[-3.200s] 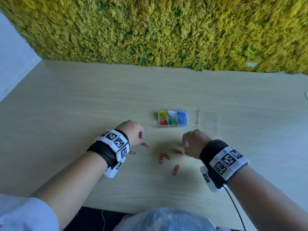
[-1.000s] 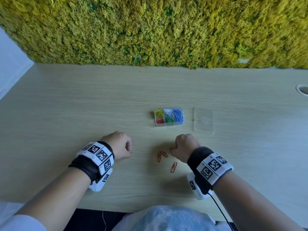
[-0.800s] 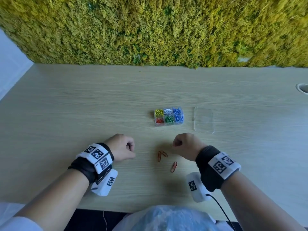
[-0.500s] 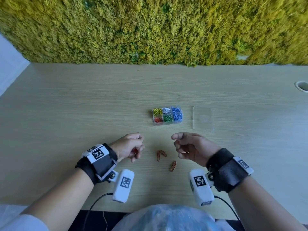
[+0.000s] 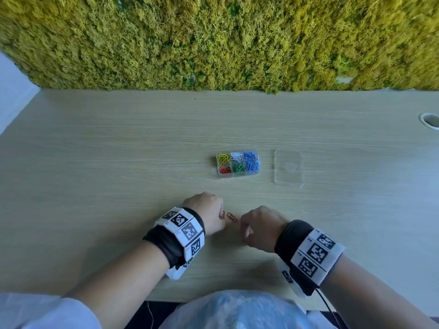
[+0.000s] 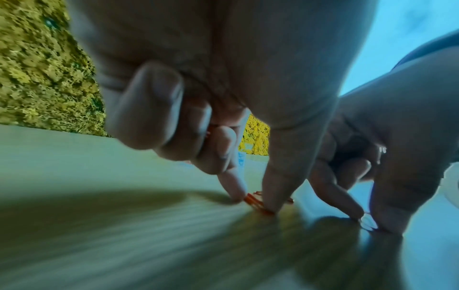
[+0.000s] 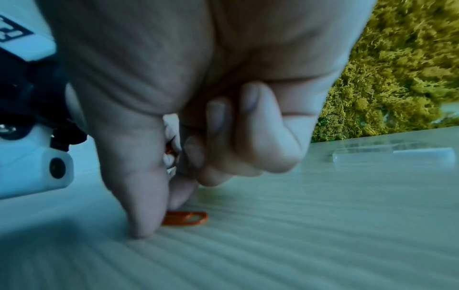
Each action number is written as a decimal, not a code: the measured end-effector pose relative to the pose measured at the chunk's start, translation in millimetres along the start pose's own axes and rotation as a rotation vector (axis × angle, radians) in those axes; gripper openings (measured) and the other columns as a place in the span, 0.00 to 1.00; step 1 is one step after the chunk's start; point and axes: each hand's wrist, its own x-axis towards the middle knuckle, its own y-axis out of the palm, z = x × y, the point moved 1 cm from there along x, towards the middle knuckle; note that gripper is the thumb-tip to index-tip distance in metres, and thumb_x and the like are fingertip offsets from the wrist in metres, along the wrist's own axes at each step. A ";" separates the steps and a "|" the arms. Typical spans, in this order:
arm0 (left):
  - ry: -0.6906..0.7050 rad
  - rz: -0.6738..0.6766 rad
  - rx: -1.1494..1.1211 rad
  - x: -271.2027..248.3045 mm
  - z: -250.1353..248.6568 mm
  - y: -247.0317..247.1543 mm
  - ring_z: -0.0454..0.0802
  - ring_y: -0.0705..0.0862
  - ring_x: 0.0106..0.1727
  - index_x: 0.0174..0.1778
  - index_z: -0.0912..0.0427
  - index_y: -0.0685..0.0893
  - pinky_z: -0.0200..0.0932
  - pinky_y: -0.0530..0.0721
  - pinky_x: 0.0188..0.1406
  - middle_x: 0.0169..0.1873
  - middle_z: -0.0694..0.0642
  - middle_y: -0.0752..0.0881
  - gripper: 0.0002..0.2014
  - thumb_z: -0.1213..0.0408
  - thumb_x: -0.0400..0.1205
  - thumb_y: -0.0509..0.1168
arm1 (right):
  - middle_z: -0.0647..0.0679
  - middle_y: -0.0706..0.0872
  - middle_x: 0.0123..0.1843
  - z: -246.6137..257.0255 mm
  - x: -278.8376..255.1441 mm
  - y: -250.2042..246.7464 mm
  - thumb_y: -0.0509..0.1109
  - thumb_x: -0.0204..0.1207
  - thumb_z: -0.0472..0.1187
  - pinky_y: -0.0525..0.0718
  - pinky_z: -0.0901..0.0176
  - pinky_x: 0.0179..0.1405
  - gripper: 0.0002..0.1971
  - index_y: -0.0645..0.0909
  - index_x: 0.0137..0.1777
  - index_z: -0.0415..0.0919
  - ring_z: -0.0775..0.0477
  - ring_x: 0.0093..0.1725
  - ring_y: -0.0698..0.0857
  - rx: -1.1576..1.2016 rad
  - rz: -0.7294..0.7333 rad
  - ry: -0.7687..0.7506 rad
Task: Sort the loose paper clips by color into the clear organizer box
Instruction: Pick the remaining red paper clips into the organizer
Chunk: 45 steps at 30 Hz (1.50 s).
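A wall of moss and a table

The fuzzy green moss wall point(image 5: 213, 41) stands behind the light wooden table point(image 5: 107, 162), which has a round hole point(image 5: 430, 119).

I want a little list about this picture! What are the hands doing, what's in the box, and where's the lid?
left hand: fingers pinch an orange clip on the table
right hand: fingers pinch another orange clip
organizer box: open; yellow, white, blue, red, green clips in separate compartments
lid: flat on the table, right of the box
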 end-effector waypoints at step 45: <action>-0.067 0.281 -0.986 4.1 14.6 9.8 0.43 0.62 0.18 0.36 0.55 0.76 0.32 0.57 0.17 0.23 0.51 0.65 0.09 0.71 0.80 0.61 | 0.44 0.88 0.54 0.0 24.8 -19.6 0.64 0.77 0.48 0.85 0.54 0.47 0.15 0.85 0.56 0.41 0.43 0.52 0.86 -0.161 0.033 0.091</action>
